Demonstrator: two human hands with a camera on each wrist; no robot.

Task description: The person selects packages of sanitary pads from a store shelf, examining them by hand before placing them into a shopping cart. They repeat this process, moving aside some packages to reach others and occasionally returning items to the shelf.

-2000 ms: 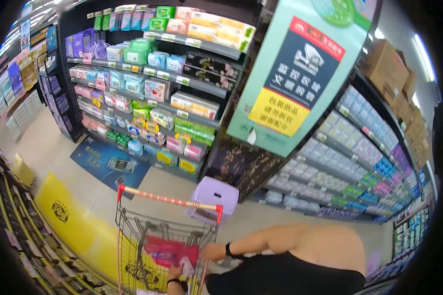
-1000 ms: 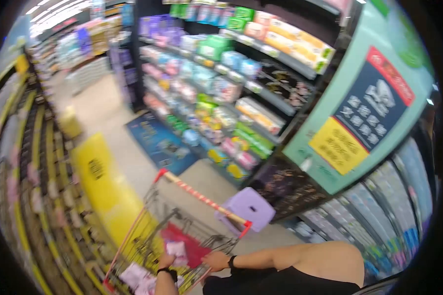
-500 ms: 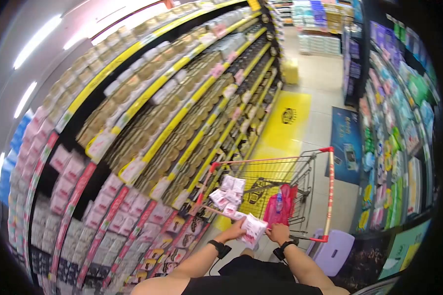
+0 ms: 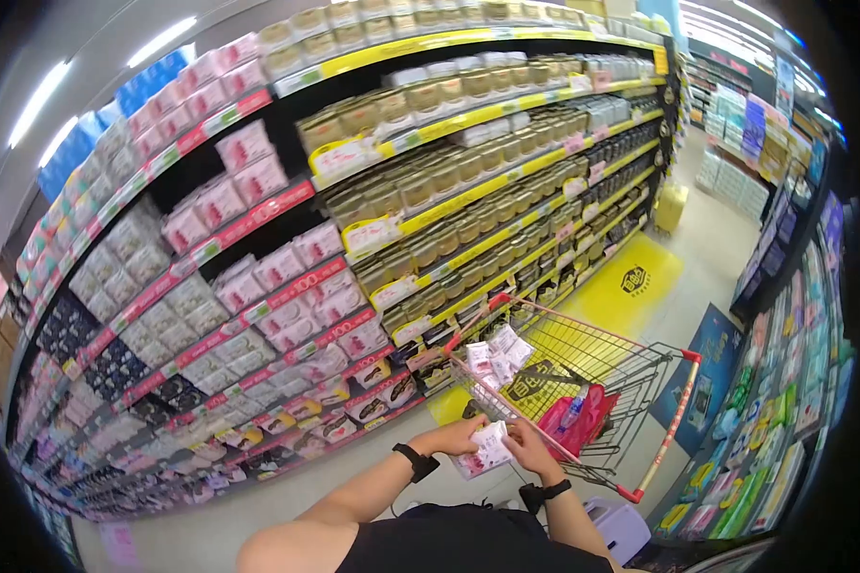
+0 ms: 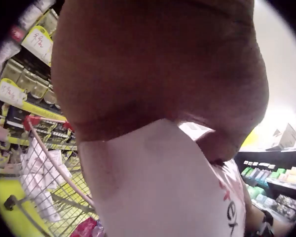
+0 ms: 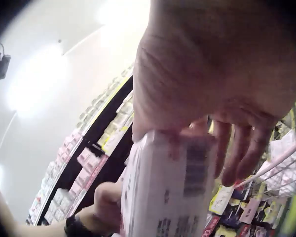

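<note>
In the head view a white and pink packet [image 4: 487, 449] is held in front of the body, beside the cart. My left hand [image 4: 457, 437] grips its left side, and my right hand [image 4: 529, 449] has hold of its right upper edge. Close up in the left wrist view, the left hand [image 5: 163, 64] covers the top of the packet [image 5: 158, 182]. The packet's barcode side [image 6: 172, 187] faces the right wrist view, below the right hand [image 6: 222, 74], some of whose fingers hang beside it.
The wire shopping cart [image 4: 690, 356] holds several similar packets [image 4: 499, 355] and a red bag [image 4: 592, 420]. A long stocked shelf [image 4: 334, 263] fills the left side. A purple stool [image 4: 621, 527] stands by the cart's handle, and another shelf [image 4: 784, 411] lies to the right.
The view has swung left from the far shelves to the long shelf. The packet, earlier over the cart, is now nearer the body, outside the cart's side, with the right hand moved onto it.
</note>
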